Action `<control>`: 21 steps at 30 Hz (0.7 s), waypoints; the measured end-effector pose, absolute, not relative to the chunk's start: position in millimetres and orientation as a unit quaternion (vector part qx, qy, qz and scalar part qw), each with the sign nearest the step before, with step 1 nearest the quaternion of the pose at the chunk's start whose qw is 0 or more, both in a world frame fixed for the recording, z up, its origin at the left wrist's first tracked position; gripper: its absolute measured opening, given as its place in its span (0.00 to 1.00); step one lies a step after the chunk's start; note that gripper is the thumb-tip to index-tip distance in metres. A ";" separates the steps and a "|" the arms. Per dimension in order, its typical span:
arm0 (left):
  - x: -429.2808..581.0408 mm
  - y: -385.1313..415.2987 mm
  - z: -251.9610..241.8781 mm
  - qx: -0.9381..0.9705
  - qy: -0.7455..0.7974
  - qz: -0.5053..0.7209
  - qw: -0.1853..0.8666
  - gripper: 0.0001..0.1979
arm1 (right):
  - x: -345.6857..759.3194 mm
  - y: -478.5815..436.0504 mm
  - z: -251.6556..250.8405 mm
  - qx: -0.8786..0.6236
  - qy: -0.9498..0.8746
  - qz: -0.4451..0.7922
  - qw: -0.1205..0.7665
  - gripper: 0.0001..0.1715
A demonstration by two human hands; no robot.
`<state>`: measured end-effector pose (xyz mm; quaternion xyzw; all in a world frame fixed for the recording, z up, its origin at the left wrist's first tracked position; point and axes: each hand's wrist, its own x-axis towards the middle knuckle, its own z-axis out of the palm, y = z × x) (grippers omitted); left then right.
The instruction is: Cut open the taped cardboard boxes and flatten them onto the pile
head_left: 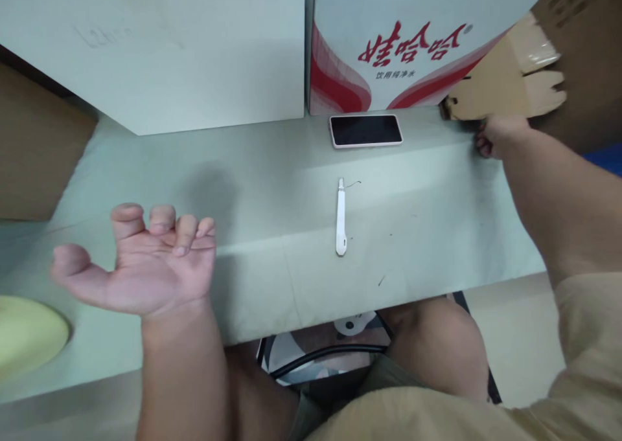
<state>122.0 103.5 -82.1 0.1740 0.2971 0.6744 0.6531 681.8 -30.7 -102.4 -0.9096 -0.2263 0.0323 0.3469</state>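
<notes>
My left hand is raised over the left side of the table, palm up, thumb out and fingers loosely bent, holding nothing. At the far right, my right hand is closed just below the lower edge of a piece of torn brown cardboard. What its curled fingers hold, if anything, is hidden. Between the hands lies a slim white tool with a narrow tip pointing away from me and a rounded near end. Beyond it, a phone with a dark screen and pale case lies flat.
A plain white box and a white carton with red lettering line the back of the pale green table. Brown boxes stand at left and right. A yellow rounded object sits at lower left.
</notes>
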 end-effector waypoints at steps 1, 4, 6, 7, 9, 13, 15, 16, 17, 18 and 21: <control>122.7 102.5 -78.5 0.158 0.303 0.674 0.655 0.39 | 672.5 -33.9 -93.2 -0.931 -0.217 0.033 0.292 0.25; 120.4 96.1 -66.6 0.133 0.307 0.644 0.688 0.42 | 633.7 -37.0 -61.6 -0.965 -0.222 0.023 0.136 0.31; 113.2 88.9 -61.1 0.144 0.287 0.629 0.708 0.43 | 600.1 -31.1 -40.8 -0.962 -0.263 0.017 0.069 0.31; 108.2 84.6 -59.7 0.157 0.274 0.626 0.713 0.41 | 581.9 -25.6 -31.1 -0.956 -0.290 0.015 0.044 0.29; 97.1 75.5 -58.8 0.205 0.247 0.634 0.703 0.34 | 543.3 -10.3 -13.1 -0.937 -0.349 0.014 0.007 0.28; 77.4 59.6 -56.7 0.343 0.242 0.663 0.620 0.23 | 458.2 30.9 13.8 -0.886 -0.464 0.001 -0.010 0.23; 67.7 53.8 -51.3 0.373 0.237 0.668 0.599 0.25 | 411.0 54.4 20.2 -0.851 -0.525 -0.008 -0.004 0.23; 62.1 51.4 -47.4 0.387 0.230 0.668 0.593 0.26 | 386.3 66.8 21.2 -0.826 -0.564 -0.008 0.003 0.24; 55.7 49.0 -42.9 0.400 0.228 0.666 0.587 0.27 | 361.0 79.7 20.9 -0.792 -0.610 -0.005 0.012 0.26; 48.6 46.7 -38.0 0.412 0.226 0.670 0.575 0.27 | 334.9 93.1 19.4 -0.753 -0.658 0.001 0.023 0.28; 25.2 40.0 -24.4 0.449 0.228 0.678 0.536 0.27 | 253.7 133.9 11.1 -0.632 -0.772 0.016 0.063 0.29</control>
